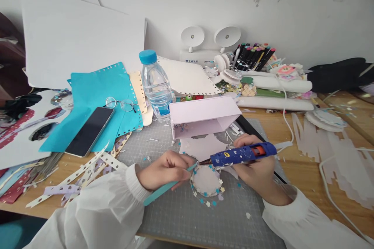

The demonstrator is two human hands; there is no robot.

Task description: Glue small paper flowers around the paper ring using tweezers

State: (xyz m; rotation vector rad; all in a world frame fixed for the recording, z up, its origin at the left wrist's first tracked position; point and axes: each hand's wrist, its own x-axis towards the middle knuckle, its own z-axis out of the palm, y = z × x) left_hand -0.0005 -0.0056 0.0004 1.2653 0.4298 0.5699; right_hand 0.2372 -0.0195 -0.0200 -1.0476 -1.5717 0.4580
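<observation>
My right hand is wrapped round a blue glue gun, its nozzle pointing left. The nozzle tip meets the end of a teal paper strip, which my left hand pinches between thumb and fingers. Just below the nozzle lies a round white paper disc, ringed with small blue, white and yellow flower shapes. A pale scalloped paper piece rests behind it, partly hidden by the glue gun. All of this is over a grey cutting mat.
A pale lilac open box stands behind my hands, beside a water bottle. On the left, a phone and glasses lie on teal paper. A white cord runs along the right.
</observation>
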